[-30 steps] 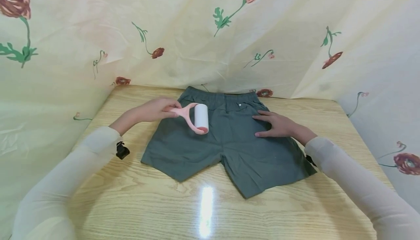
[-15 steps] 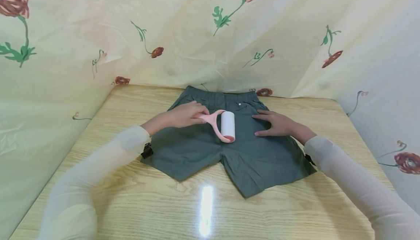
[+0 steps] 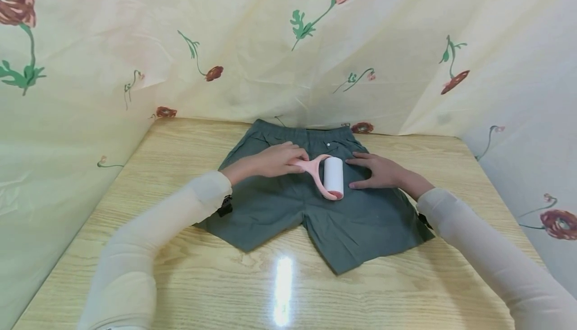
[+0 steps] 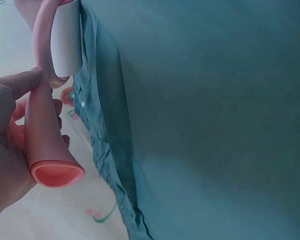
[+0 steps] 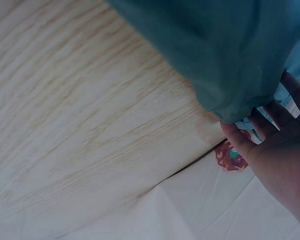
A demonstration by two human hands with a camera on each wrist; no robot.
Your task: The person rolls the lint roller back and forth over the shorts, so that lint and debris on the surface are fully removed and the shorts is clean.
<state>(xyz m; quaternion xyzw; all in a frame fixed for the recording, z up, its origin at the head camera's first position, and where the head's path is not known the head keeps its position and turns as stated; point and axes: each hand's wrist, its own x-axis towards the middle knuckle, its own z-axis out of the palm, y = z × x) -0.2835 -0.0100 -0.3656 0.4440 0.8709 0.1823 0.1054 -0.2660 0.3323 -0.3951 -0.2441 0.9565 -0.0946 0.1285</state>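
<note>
Dark green shorts lie spread on the wooden table, waistband toward the back. My left hand grips the pink handle of a lint roller, whose white roll is over the shorts right of the middle seam. In the left wrist view, fingers and thumb wrap the lint roller's handle. My right hand rests with spread fingers on the right side of the shorts, just right of the roll. The right wrist view has the right hand at the shorts' edge, its fingertips partly hidden by cloth.
The wooden table reaches round the shorts on all sides. A cream cloth with printed flowers hangs behind and at both sides, meeting the table's back edge.
My left hand has carried the lint roller rightward and slightly nearer across the shorts, from the left half to near the right hand. The right hand stays in place.
</note>
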